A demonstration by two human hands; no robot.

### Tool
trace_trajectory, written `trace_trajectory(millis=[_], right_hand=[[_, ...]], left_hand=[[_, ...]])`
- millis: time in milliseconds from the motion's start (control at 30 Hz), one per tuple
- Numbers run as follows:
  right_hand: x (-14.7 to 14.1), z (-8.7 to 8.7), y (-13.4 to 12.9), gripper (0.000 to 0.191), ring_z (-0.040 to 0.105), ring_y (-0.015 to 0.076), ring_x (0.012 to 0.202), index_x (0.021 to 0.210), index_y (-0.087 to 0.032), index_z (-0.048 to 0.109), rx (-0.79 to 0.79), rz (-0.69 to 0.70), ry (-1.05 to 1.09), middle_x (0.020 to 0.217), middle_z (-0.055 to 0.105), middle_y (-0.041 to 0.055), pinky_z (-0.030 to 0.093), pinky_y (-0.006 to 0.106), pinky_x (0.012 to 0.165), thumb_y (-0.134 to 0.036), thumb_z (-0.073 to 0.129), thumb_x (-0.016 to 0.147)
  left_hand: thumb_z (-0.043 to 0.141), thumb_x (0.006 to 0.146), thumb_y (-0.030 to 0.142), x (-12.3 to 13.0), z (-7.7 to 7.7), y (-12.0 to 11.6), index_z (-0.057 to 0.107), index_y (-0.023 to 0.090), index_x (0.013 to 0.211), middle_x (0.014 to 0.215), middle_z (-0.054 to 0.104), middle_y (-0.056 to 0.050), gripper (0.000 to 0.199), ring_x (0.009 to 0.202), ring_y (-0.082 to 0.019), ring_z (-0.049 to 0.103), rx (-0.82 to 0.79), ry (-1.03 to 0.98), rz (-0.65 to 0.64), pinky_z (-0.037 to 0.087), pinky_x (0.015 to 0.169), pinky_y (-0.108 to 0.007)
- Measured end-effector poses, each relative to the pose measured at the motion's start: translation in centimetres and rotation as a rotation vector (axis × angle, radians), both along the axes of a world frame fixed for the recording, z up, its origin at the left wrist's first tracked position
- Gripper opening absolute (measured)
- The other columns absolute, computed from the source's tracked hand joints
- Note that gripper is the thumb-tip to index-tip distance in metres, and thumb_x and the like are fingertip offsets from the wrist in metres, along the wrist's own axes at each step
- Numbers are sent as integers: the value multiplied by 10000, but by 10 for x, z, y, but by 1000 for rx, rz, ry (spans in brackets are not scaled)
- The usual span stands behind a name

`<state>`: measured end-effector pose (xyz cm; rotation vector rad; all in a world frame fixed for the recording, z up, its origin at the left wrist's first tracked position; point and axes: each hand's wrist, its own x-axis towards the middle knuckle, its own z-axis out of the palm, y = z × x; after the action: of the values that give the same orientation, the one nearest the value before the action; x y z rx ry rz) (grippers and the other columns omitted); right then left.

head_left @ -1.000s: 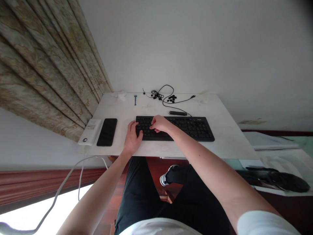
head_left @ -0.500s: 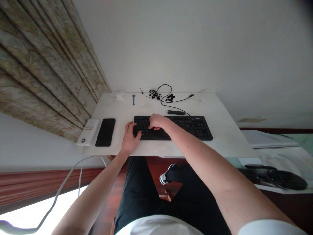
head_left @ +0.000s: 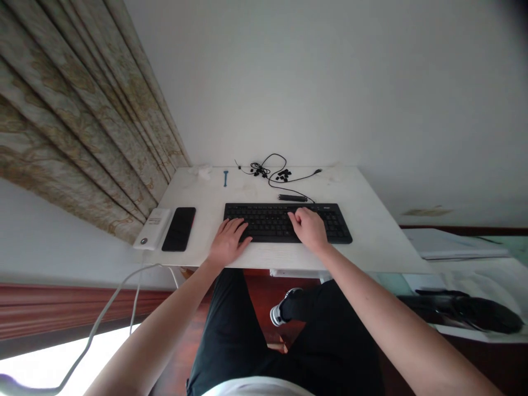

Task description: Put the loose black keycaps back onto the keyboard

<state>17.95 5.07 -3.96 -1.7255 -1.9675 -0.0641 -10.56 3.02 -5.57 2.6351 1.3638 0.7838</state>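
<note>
A black keyboard (head_left: 268, 225) lies along the front of the white desk. My left hand (head_left: 229, 240) rests over its left end, fingers stretched out and spread across the keys and front edge. On the right half of the keyboard is my right hand (head_left: 310, 226), its fingers curled into a fist and its thumb extended onto the keys. I see nothing held in the right hand, though the inside of the fist is hidden. Behind the keyboard lies a short black bar (head_left: 292, 198), its kind unclear, near the keyboard's cable (head_left: 280, 155).
Small black pieces like keycaps (head_left: 284, 175) lie by the coiled cable. A blue tool (head_left: 225, 178) sits at the back left. Left of the keyboard are a black phone (head_left: 179, 229) and a white box (head_left: 152, 230). A curtain (head_left: 91, 93) hangs at left.
My right hand has moved right along the keyboard, from the left half to the right half. My left hand has shifted slightly right, its fingers flatter. The view has tilted slightly.
</note>
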Motion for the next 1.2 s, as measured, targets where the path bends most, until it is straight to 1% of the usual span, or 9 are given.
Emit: trace_trajectory(millis=[167,300,400,500,600,800,933,1067,1200], right_hand=[[23,-14,-15,400,490,186,698,636,-207,478,94,38,-123,672,531,42,314,310,696,-377,427,994],[20,-14,-17,398,501,190,716,648,-198,516,94,34,-139,686,550,47,318,315,714,-379,439,994],[20,-13,-17,396,509,196,721,652,-194,540,86,23,-149,693,565,55,318,322,717,-362,439,995],[21,-12,-17,390,525,200,734,668,-190,564,82,23,-158,705,581,59,322,328,728,-352,437,998],[23,-12,-17,387,540,202,743,677,-188,580,79,25,-152,714,593,63,328,331,737,-346,436,1001],[24,-14,-14,379,547,204,735,672,-193,587,77,38,-141,707,603,64,335,339,735,-337,453,997],[25,-14,-13,375,546,199,722,659,-201,572,68,40,-146,696,602,57,343,342,741,-339,468,992],[25,-12,-13,367,545,200,718,654,-207,567,58,46,-137,688,604,55,352,349,744,-337,481,986],[25,-11,-11,360,553,207,725,652,-211,571,45,51,-121,686,601,56,359,351,745,-338,494,980]], left_hand=[[518,948,398,8,5,4,630,199,1227,1241,661,-125,360,1173,-285,595,51,50,0,382,1105,-527],[460,969,379,22,19,31,687,189,1039,969,713,-104,304,946,-264,654,67,114,56,434,1030,-497],[434,951,307,34,28,73,684,192,987,968,694,-109,277,957,-276,643,34,85,189,469,972,-473],[461,886,244,41,29,125,668,170,1067,1137,646,-140,286,1099,-295,604,-86,53,287,463,1002,-447],[492,818,201,42,24,176,616,119,1202,1322,548,-187,412,1242,-317,530,-271,61,347,412,1077,-434],[504,802,189,53,8,250,500,43,1331,1414,470,-240,549,1367,-343,405,-310,61,362,302,1150,-452],[549,847,360,68,-1,272,477,57,1348,1432,440,-251,590,1364,-362,390,-283,32,374,308,1134,-457],[623,807,554,81,-9,278,504,106,1326,1406,477,-223,696,1337,-348,404,-214,-37,350,302,1129,-453],[658,794,558,93,-11,277,593,148,1239,1320,558,-198,608,1293,-350,450,-183,-41,316,313,1114,-477]])
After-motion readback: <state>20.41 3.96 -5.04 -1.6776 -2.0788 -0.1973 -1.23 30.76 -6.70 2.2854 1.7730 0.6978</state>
